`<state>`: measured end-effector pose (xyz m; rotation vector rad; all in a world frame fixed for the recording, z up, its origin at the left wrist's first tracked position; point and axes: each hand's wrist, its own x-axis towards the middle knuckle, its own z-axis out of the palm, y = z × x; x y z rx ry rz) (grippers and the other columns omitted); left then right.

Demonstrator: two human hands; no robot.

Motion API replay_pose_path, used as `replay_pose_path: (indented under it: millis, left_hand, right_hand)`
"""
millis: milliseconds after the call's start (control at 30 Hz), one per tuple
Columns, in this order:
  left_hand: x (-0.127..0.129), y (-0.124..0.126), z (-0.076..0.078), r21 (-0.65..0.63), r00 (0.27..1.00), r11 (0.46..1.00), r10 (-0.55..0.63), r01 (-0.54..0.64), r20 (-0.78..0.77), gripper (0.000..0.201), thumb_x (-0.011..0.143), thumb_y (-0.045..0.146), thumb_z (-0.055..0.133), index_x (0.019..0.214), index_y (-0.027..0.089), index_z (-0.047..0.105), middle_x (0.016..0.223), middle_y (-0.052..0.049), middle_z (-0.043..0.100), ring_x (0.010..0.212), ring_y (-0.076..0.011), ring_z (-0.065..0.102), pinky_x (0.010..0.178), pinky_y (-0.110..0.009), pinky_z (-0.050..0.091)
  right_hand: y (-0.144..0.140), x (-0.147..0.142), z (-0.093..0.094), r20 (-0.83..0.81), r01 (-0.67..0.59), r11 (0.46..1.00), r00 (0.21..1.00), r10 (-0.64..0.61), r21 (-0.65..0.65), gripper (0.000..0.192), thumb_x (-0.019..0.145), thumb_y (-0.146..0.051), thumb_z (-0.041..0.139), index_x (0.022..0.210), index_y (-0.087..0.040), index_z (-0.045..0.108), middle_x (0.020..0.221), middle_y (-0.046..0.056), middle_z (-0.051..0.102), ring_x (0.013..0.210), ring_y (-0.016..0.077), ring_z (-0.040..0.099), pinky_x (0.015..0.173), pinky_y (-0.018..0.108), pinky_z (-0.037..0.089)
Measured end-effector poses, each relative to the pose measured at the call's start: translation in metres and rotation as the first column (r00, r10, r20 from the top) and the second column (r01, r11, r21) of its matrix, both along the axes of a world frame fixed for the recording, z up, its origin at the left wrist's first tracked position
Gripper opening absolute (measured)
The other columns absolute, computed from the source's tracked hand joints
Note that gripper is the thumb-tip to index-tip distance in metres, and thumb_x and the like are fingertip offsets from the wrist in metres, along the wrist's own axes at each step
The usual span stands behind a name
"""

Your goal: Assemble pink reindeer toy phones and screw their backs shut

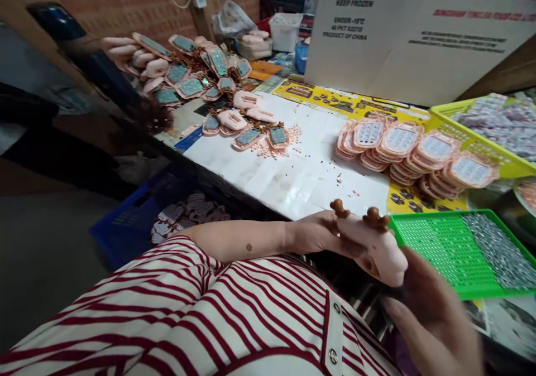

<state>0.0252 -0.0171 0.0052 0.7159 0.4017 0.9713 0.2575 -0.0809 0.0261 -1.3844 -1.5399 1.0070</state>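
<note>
My left hand [316,234] is closed on a pale pink plastic toy casing [372,245] with two brown antlers [374,218] on its upper edge. The casing is tilted, with a dark opening on its lower side. My right hand [439,309], blurred by motion, is beside the casing's right end. Its thumb and fingers are apart, with the fingers against or just behind that end; I cannot tell whether they touch it. Stacked pink keypad panels [400,139] lie on the table beyond my hands.
A green tray [431,253] holding many small metal screws [498,247] is at right. Behind it stands a yellow basket [481,139] of wrapped pieces. Finished-looking pink casings [190,86] are piled at left, above a blue crate [125,220]. A large carton [389,47] stands at the back.
</note>
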Motion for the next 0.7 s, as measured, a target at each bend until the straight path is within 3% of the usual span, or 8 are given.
replay_pose_path:
  millis: [67,133,233,367,433,567,633,700]
  left_hand:
    - [-0.005,0.000,-0.001,0.016,1.000,1.000,-0.008,0.008,-0.024,0.044,0.058,0.030,0.095,0.095,0.015,0.077,0.117,-0.010,0.070,0.128,-0.0318,0.057,0.115,-0.048,0.039]
    - [-0.012,0.002,-0.001,-0.018,0.998,1.000,0.016,-0.017,-0.053,0.044,0.057,0.028,0.094,0.094,0.014,0.076,0.109,-0.008,0.070,0.123,-0.0312,0.059,0.114,-0.049,0.040]
    - [-0.019,0.006,-0.001,-0.083,0.995,0.995,0.043,-0.050,-0.093,0.045,0.050,0.026,0.096,0.088,0.012,0.076,0.096,-0.006,0.070,0.114,-0.0293,0.063,0.115,-0.049,0.040]
    - [-0.018,0.014,-0.002,-0.069,0.996,0.997,0.011,-0.017,-0.086,0.051,0.035,0.021,0.100,0.079,0.013,0.075,0.089,-0.003,0.070,0.107,-0.0277,0.065,0.115,-0.046,0.042]
    - [-0.016,0.018,-0.004,-0.078,0.999,0.997,-0.019,0.015,-0.047,0.050,0.037,0.023,0.100,0.079,0.013,0.075,0.085,-0.002,0.070,0.101,-0.0256,0.066,0.115,-0.046,0.042]
    - [-0.016,0.023,-0.006,-0.088,1.000,0.996,-0.008,0.007,-0.007,0.040,0.051,0.025,0.095,0.082,0.012,0.074,0.083,-0.003,0.069,0.109,-0.0270,0.065,0.116,-0.044,0.042]
    - [-0.019,0.024,-0.007,-0.059,0.999,0.998,-0.020,0.019,-0.025,0.045,0.046,0.021,0.096,0.084,0.011,0.074,0.089,-0.003,0.069,0.116,-0.0303,0.063,0.116,-0.044,0.041]
    - [-0.023,0.025,-0.008,-0.023,0.997,0.999,-0.025,0.023,-0.073,0.051,0.043,0.019,0.096,0.089,0.010,0.075,0.094,-0.003,0.068,0.121,-0.0321,0.061,0.117,-0.045,0.041]
  right_hand:
    - [0.036,-0.028,-0.012,-0.038,-0.095,0.995,0.995,0.094,-0.015,0.051,0.065,-0.047,0.088,0.107,-0.021,0.077,0.102,0.007,0.082,0.090,0.0252,0.078,0.075,0.031,0.067]
    - [0.053,-0.041,-0.025,-0.077,-0.132,0.990,0.989,0.127,-0.056,0.039,0.066,-0.046,0.088,0.094,-0.020,0.080,0.087,0.007,0.082,0.078,0.0239,0.077,0.072,0.030,0.066]
    - [0.056,-0.044,-0.034,-0.167,-0.088,0.979,0.984,0.057,-0.182,0.040,0.067,-0.046,0.087,0.099,-0.024,0.079,0.095,0.010,0.082,0.085,0.0263,0.078,0.081,0.036,0.066]
    - [0.052,-0.052,-0.026,-0.259,-0.017,0.948,0.963,-0.069,-0.317,0.038,0.064,-0.045,0.089,0.098,-0.032,0.079,0.102,0.009,0.081,0.095,0.0325,0.078,0.095,0.047,0.063]
    - [0.053,-0.058,-0.022,-0.287,-0.020,0.947,0.955,-0.078,-0.321,0.036,0.065,-0.045,0.088,0.099,-0.034,0.079,0.103,0.010,0.080,0.104,0.0346,0.077,0.102,0.049,0.060]
    - [0.058,-0.058,-0.024,-0.199,0.002,0.945,0.977,-0.072,-0.328,0.035,0.065,-0.050,0.087,0.094,-0.033,0.078,0.105,0.012,0.079,0.110,0.0382,0.075,0.105,0.052,0.058]
    - [0.062,-0.054,-0.025,-0.105,0.025,0.945,0.993,-0.062,-0.325,0.035,0.063,-0.051,0.087,0.092,-0.035,0.078,0.105,0.011,0.080,0.104,0.0386,0.077,0.098,0.052,0.062]
    - [0.065,-0.052,-0.025,-0.034,-0.024,0.973,0.999,0.017,-0.230,0.037,0.067,-0.054,0.083,0.099,-0.038,0.077,0.108,0.012,0.080,0.100,0.0388,0.078,0.090,0.052,0.066]
